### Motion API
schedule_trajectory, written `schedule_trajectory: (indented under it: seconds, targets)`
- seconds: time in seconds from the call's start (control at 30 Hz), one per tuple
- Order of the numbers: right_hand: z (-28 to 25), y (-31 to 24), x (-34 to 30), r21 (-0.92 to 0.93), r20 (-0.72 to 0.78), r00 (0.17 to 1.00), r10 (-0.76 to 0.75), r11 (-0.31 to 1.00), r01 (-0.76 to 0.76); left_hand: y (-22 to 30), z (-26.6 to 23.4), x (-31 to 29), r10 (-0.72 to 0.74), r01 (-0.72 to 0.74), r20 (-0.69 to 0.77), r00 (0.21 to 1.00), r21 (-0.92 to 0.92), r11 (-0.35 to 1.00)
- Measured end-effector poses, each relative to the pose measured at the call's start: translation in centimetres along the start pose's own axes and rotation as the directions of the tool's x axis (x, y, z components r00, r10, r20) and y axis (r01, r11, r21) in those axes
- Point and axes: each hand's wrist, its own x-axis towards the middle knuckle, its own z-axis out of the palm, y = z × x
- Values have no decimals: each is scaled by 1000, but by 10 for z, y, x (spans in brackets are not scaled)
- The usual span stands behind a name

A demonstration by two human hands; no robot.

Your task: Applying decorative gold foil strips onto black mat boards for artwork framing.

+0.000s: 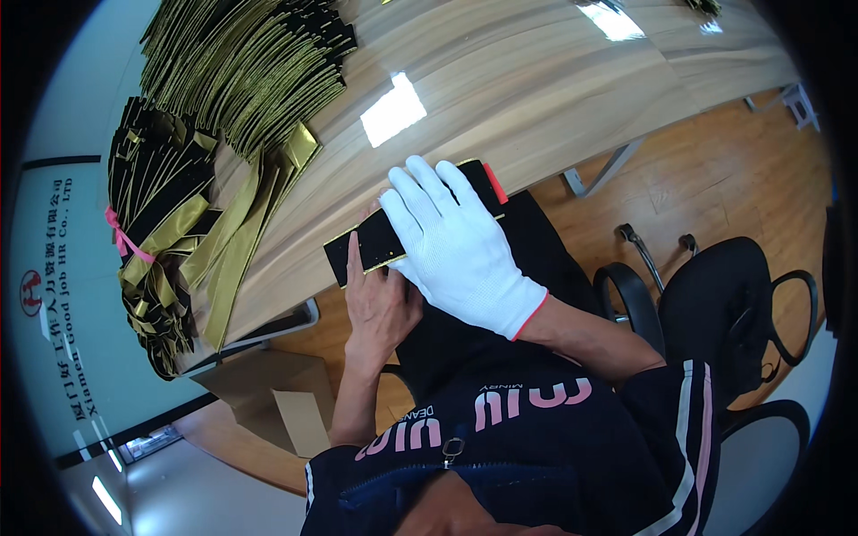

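My right hand (456, 246), in a white glove with a red cuff edge, lies flat with fingers spread on a black flat piece with gold edges (371, 243) at the near edge of the wooden table (536, 98). My bare left hand (380, 304) grips the same piece from below at its near edge, one finger up on its face. A small red part (495, 183) shows at the piece's right end.
Fanned stacks of black and gold flat pieces (250, 62) cover the table's left part, with a bundle tied by a pink band (152, 223) at its end. A cardboard box (277, 393) sits on the floor. Black office chairs (724, 304) stand to my right.
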Motion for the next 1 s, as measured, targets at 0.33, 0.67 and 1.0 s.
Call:
schedule_trajectory:
  seconds: [0.33,0.67,1.0]
  targets:
    - [0,2,0,-12,74,997,-19,1000,20,-3,1,6,44,-42,-65,997,39,998]
    - [-1,9,-3,-22,105,994,-41,999,44,-1,6,8,42,-39,-143,989,27,999]
    - [1,15,-5,-95,127,990,-69,992,82,-4,1,7,35,-41,-141,989,-39,998]
